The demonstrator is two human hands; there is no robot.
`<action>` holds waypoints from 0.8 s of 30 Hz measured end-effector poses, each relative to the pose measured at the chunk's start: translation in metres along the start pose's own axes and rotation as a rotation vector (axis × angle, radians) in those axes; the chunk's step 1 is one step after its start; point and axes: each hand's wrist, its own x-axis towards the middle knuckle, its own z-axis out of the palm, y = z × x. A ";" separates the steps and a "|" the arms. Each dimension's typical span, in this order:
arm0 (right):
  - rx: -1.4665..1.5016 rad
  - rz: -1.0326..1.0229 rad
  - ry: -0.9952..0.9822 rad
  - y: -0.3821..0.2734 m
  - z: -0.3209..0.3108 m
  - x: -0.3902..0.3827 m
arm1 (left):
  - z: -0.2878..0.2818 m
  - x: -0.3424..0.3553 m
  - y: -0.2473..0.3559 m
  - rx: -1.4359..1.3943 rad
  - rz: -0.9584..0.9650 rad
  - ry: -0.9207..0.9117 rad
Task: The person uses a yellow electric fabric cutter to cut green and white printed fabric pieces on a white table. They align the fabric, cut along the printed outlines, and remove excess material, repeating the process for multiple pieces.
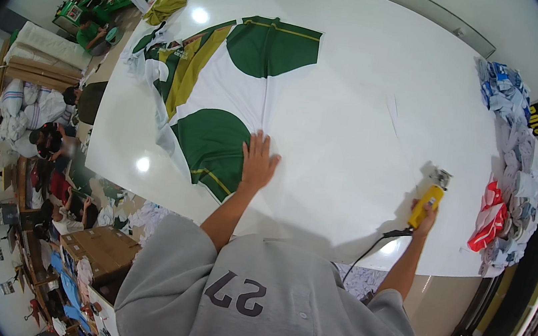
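A printed fabric piece in green, white and olive yellow [206, 148] lies spread on the left half of the white table [360, 78], with ragged white edging along its left side. My left hand [258, 161] rests flat on the piece’s right edge beside the lower green patch, fingers spread. My right hand [423, 217] grips a yellow electric cutter [433, 200] with a metal head, near the table’s right side, away from the fabric. A black cord [377, 242] runs from the cutter down over the front edge.
Heaped scraps in white, blue and red [513, 151] line the right edge. An olive cloth [166, 8] sits at the far-left corner. Several people [50, 141] work left of the table. A cardboard box [96, 247] and fabric piles stand at the lower left, rolls [49, 47] at the left wall.
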 end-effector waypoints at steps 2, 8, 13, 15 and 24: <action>-0.175 -0.036 0.132 -0.014 -0.050 0.048 | -0.001 -0.032 0.035 -0.095 0.110 -0.004; -0.358 -0.004 0.323 -0.061 -0.170 0.148 | -0.016 -0.093 0.094 -0.547 0.314 -0.164; -0.997 -0.191 0.515 -0.073 -0.176 0.154 | -0.032 -0.134 0.076 -0.195 -0.038 0.101; -1.250 -0.205 0.608 -0.065 -0.159 0.133 | -0.036 -0.150 0.056 -0.092 -0.217 0.101; -1.044 0.165 -0.706 0.097 0.196 -0.129 | -0.028 -0.154 0.017 -0.815 -0.087 -0.313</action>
